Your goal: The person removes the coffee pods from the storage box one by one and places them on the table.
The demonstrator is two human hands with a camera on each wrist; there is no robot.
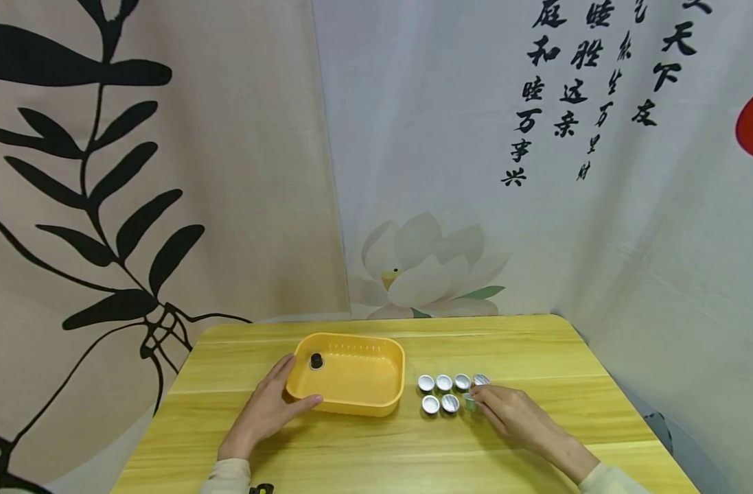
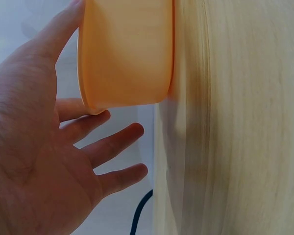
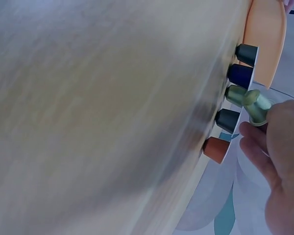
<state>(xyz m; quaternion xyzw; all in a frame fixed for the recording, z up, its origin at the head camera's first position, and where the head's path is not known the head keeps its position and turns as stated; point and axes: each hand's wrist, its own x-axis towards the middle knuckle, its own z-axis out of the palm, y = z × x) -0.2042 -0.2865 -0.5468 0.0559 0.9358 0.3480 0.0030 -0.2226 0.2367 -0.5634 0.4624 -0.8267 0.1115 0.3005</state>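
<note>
My right hand (image 1: pixel 515 415) pinches a light green coffee capsule (image 3: pixel 257 106) between thumb and fingers, tilted above the standing capsules. Those are several coffee capsules with silver lids (image 1: pixel 430 405), set in two short rows on the table. From the side, the right wrist view shows their bodies: dark green, a blue capsule (image 3: pixel 240 75), a green one and an orange-brown capsule (image 3: pixel 216 149). My left hand (image 1: pixel 268 408) rests against the left end of a yellow plastic tray (image 1: pixel 366 405), fingers spread and thumb along its near side. A black capsule (image 1: pixel 316 361) is inside the tray.
The wooden table (image 1: pixel 376 456) has its far edge near a printed curtain (image 1: pixel 438 171). A small black object (image 1: pixel 261 488) shows beside the left sleeve at the bottom of the head view. The tray stands left of the capsule rows.
</note>
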